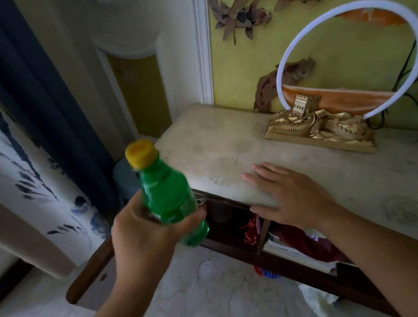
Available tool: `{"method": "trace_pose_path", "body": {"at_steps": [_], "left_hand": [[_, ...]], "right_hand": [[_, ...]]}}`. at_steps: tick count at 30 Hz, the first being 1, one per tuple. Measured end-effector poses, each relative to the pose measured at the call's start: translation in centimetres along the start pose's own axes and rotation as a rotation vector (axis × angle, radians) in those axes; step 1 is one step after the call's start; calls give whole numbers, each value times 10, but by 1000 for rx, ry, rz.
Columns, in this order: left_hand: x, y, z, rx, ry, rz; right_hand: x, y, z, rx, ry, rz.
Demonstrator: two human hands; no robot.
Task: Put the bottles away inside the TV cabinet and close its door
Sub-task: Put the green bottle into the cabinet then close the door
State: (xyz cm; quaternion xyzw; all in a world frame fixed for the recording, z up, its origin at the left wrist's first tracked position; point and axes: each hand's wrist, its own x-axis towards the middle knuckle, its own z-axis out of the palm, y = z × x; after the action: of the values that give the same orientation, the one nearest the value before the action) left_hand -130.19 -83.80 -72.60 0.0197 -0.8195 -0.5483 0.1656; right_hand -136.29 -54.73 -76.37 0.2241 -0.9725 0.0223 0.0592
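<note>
- Wrapped around the lower body of a green bottle, the left hand holds it tilted, yellow cap up and away, just in front of the open cabinet
- Resting flat and open on the front edge of the pale cabinet top, the right hand holds nothing
- Below the hands, the dark wooden door hangs swung out to the left, and the cabinet opening shows red cloth, a red cord and stacked papers
- Judging by this, one bottle is on its way in; next it needs lowering into the free left compartment, then the door swung shut
- No brand or writing is readable; the bottle is blurred
- Farther back stands a gold ornament with a white ring
</note>
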Motion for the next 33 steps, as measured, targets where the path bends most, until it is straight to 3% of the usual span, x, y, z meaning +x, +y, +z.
{"method": "trace_pose_path", "body": {"at_steps": [7, 16, 23, 33], "left_hand": [[-35, -100, 31, 241, -47, -263], [1, -160, 109, 287, -167, -297], [35, -178, 126, 301, -128, -359], [40, -179, 147, 305, -165, -276]], "right_hand": [[-1, -1, -1, -25, 9, -3], [2, 3, 5, 0, 80, -15], [2, 6, 8, -10, 99, -29], [3, 6, 11, 9, 124, -22]]}}
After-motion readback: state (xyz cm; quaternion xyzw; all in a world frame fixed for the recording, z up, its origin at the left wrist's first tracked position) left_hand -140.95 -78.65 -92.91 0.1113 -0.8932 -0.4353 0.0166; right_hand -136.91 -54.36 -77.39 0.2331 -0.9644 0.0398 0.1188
